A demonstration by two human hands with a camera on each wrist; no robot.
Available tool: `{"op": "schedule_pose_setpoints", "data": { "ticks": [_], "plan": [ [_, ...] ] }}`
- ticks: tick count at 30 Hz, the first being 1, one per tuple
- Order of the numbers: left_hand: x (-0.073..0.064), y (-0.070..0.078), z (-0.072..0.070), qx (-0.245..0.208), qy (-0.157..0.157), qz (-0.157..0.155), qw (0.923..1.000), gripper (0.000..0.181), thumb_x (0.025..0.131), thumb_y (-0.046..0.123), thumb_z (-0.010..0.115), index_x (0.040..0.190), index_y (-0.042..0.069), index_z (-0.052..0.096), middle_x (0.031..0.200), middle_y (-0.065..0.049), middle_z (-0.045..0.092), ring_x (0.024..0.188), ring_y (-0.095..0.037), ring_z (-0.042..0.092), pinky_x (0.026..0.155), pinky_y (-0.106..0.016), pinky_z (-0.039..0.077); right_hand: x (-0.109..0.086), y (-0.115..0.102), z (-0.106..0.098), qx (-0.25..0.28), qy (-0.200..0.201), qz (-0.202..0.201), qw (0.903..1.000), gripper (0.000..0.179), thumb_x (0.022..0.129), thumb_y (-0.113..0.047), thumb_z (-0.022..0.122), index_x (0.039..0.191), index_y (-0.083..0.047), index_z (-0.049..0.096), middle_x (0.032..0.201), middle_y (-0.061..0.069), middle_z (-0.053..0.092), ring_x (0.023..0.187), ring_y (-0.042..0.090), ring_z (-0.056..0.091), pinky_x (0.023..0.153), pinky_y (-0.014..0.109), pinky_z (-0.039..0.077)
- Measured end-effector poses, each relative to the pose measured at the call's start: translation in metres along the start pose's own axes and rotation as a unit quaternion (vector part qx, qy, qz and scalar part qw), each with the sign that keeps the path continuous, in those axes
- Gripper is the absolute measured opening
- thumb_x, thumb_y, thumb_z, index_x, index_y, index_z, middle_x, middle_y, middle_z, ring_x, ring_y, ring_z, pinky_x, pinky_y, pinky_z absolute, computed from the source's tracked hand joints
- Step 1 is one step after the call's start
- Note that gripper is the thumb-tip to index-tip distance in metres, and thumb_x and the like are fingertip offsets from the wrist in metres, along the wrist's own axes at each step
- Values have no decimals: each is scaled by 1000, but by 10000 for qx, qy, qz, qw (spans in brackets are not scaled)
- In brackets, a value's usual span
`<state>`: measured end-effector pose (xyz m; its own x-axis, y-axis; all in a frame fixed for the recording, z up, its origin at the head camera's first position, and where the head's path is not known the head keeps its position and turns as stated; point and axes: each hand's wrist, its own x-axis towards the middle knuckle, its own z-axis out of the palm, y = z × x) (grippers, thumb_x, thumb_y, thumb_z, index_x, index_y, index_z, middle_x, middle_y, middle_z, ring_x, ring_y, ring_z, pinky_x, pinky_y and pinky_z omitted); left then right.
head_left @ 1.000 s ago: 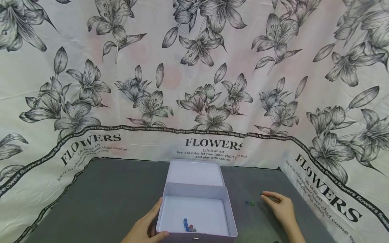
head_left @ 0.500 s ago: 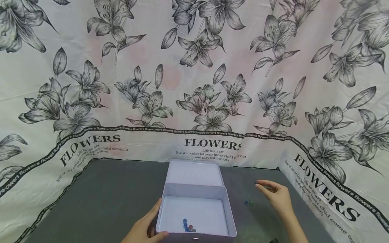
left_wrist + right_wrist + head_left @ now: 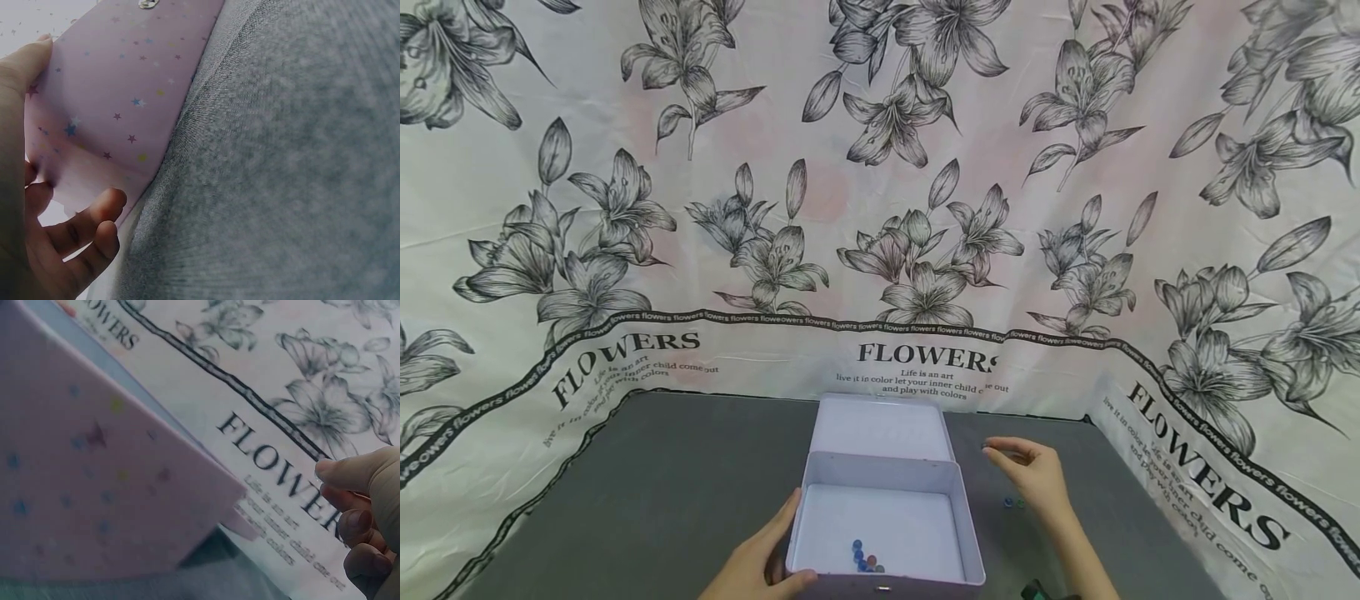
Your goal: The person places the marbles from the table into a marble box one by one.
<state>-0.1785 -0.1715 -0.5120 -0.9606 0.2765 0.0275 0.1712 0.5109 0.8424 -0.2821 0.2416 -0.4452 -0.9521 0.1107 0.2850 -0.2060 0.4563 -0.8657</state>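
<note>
An open-lidded tin box [image 3: 880, 468], pale inside and pink with small stars outside, stands on the dark tabletop. My left hand [image 3: 756, 558] grips its front left corner, thumb at the front and fingers along the side. Several small marbles [image 3: 860, 557], mostly blue and one reddish, lie near the box's front inner wall. To the right of the box, my right hand [image 3: 1033, 475] is raised and pinches a small dark marble [image 3: 985, 447] between thumb and fingertips. In the right wrist view the fingertips mostly hide that marble. A blue marble [image 3: 1008, 502] and a green marble [image 3: 1020, 503] rest on the table below.
The box's lid [image 3: 882, 425] lies folded back behind it. A flower-printed cloth [image 3: 917, 250] hangs round the back and sides of the grey tabletop [image 3: 685, 475]. Part of a dark wrist device [image 3: 1036, 590] shows at the bottom edge.
My right hand has lifted with the pinched marble and moved left towards the box. My left hand keeps its hold on the box, and the other marbles stay where they were.
</note>
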Motion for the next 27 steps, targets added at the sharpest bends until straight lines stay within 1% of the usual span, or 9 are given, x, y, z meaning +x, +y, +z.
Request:
{"op": "schedule_pose_setpoints", "data": {
  "ticks": [1,3,7,10,15,18,20,24,27],
  "plan": [
    [0,0,0,-61,-27,-32,10000,108,92,52,80,172,16,17,173,-21,26,89,-13,60,64,-22,48,0,-3,6,71,-41,8,10000,31,95,-23,83,118,-2,80,120,14,78,91,2,72,81,22,54],
    [0,-1,0,-84,-30,4,10000,108,92,51,80,172,15,17,173,-22,26,91,-12,60,65,-22,49,-1,-8,18,213,-70,23,9997,29,94,-20,84,116,-2,80,118,13,79,90,3,72,80,23,53],
    [-1,-3,0,-187,-73,54,9998,107,93,50,80,172,15,16,172,-23,27,75,-7,57,62,-23,47,0,-18,42,510,-169,57,9985,23,92,-14,84,112,-3,82,114,13,79,88,8,73,78,25,53],
    [0,-3,0,-225,-103,41,9997,107,93,49,80,172,16,16,172,-23,27,75,-8,57,63,-23,48,0,-24,57,660,-282,29,9974,19,92,-13,84,108,-4,83,112,10,79,86,11,72,75,25,52],
    [0,-3,-1,-23,-66,71,10000,107,93,51,80,172,17,16,173,-21,26,95,-13,61,74,-25,53,0,-36,75,876,-511,-240,9946,18,90,-13,86,105,-5,83,108,10,80,78,16,70,66,24,46],
    [0,-2,-1,30,-55,69,10000,107,93,51,79,172,17,16,173,-21,25,96,-14,61,73,-25,53,1,-44,83,977,-608,-376,9926,18,89,-12,87,105,-5,83,106,11,80,71,18,66,62,23,43],
    [0,-1,-1,38,-27,67,10000,106,93,52,79,172,17,16,173,-21,25,100,-15,60,76,-25,54,2,-50,87,1025,-694,-419,9914,18,89,-13,87,105,-5,84,106,11,80,67,16,63,61,22,41],
    [0,-1,-1,-79,-26,100,9999,106,94,49,80,171,15,16,173,-23,24,98,-14,61,74,-24,53,2,-61,95,1081,-878,-493,9890,17,90,-13,86,105,-6,84,103,8,81,59,10,52,58,22,37],
    [0,-1,0,-175,-62,168,9997,106,94,46,80,171,11,16,172,-27,23,83,-8,59,66,-23,50,2,-68,101,1071,-964,-555,9880,15,90,-13,86,104,-7,84,98,6,81,54,6,44,55,22,34]
  ]
}}
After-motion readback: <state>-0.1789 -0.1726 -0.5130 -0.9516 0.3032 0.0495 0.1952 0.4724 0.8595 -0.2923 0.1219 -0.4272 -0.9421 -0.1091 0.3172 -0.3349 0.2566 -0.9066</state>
